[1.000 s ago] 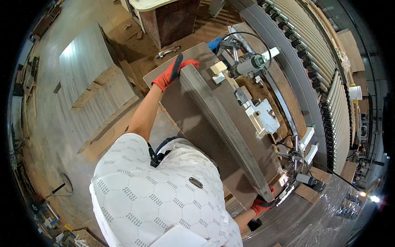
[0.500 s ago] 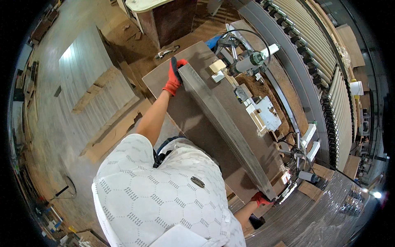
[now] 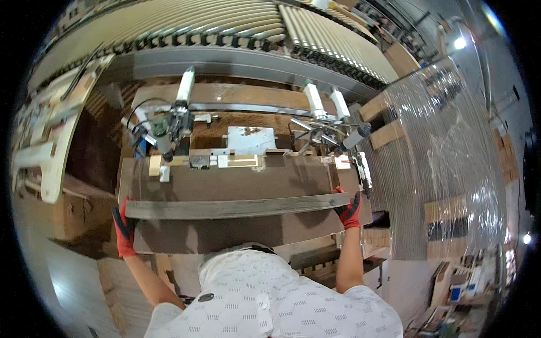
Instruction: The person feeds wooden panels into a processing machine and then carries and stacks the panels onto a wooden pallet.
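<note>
Roller conveyor (image 3: 225,19) runs across the far side, rollers pale and close-set, a long grey steel beam (image 3: 236,62) along its near edge. To the right, a big stack of boards (image 3: 445,141) under glossy clear wrap, cardboard pieces (image 3: 389,134) tucked at its edges. Off to the left, a bench with a pale wooden top (image 3: 56,152), cluttered.

In the middle, a broad brown board (image 3: 236,180) serves as the work surface. The person, in a white patterned shirt (image 3: 270,298), stands at its near edge.

Across this board, roughly parallel to its long edges, a grey plank bundle (image 3: 236,208), long and narrow. Whether it bears on the board or hangs just above, I cannot tell.

Between bundle and conveyor, two cylinder-and-bracket units get in the way: a left unit (image 3: 162,138) and a right unit (image 3: 356,135), both leaning in over the board's far edge. A white metal plate (image 3: 251,139) sits between them (brown dust lies thick thereabouts).

Hands, both in red-and-black gloves: left hand (image 3: 123,225) curled round the bundle's left end, right hand (image 3: 350,211) clasping the opposite end, its underside fingers hidden.

Smallest: a wooden block (image 3: 155,165) near the left unit, a white block (image 3: 164,173) just beside it.
</note>
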The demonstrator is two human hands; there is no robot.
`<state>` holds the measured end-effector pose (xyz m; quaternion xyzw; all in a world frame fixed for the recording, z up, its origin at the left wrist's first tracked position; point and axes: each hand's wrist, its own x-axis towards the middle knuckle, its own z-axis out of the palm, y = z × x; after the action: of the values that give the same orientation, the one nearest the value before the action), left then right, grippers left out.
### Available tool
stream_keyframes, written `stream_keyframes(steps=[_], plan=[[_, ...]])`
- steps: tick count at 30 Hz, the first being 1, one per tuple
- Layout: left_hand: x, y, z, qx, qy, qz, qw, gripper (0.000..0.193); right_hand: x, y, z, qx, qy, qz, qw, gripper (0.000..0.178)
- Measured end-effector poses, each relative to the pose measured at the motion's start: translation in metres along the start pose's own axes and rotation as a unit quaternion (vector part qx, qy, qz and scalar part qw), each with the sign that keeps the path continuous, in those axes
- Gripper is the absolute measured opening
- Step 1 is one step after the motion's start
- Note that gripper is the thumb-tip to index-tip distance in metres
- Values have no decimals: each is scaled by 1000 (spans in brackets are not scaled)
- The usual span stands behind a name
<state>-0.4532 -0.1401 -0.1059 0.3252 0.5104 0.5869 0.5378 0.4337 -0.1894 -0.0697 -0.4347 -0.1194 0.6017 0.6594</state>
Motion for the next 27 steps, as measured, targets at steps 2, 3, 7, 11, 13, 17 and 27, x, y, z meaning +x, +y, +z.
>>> stream_keyframes(steps=[2,3,7,11,13,17,27], plan=[[0,8,-4,-51,-64,-90,993,69,-10,-9,-18,-57,-17,50,997,85],[7,-5,-15,-83,-59,-121,987,72,-11,-10,-25,-75,0,58,995,82],[36,-19,-27,-81,-144,-182,969,74,-15,-10,-54,-41,15,76,996,75],[26,4,-21,-97,-101,-189,972,67,8,6,-40,-23,64,130,989,66],[24,18,-12,-82,-107,-205,969,65,17,12,-54,-13,1,119,993,57],[28,21,12,-69,-124,-207,968,64,18,1,-100,-279,-92,-40,955,59],[27,33,4,-67,-137,-207,966,65,-44,27,-56,-206,41,-47,977,55]])
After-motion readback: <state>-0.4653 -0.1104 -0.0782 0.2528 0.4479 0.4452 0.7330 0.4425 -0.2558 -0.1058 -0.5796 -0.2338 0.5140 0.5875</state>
